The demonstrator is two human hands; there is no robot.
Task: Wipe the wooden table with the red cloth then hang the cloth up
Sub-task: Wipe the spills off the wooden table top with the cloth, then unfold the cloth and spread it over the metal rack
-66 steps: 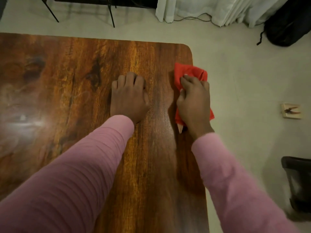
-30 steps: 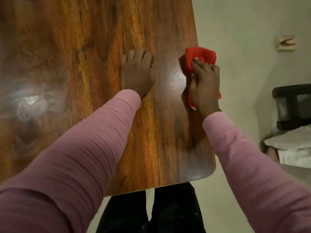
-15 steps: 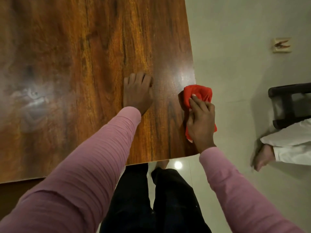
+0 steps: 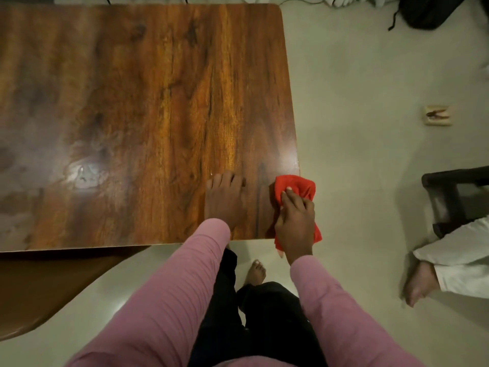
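Observation:
The wooden table point(image 4: 148, 102) fills the upper left of the head view, with a glossy reflection on its left part. My left hand point(image 4: 225, 201) lies flat on the tabletop near the front edge, fingers straight. The red cloth point(image 4: 300, 186) is bunched at the table's near right corner and hangs partly over the right edge. My right hand point(image 4: 295, 221) sits on top of it with its fingers curled over the bunched fabric, holding it against the corner. Part of the cloth is hidden under that hand.
A seated person's white trousers point(image 4: 460, 255) and bare foot point(image 4: 419, 283) are at the right, beside a dark chair point(image 4: 455, 197). A small pale object point(image 4: 436, 115) lies on the floor. A black bag point(image 4: 428, 9) sits top right. My own legs point(image 4: 264, 313) stand below the table edge.
Both hands have slid back along the table's right side toward the near edge. The cloth has gone from the far right edge to the near right corner, now overhanging it.

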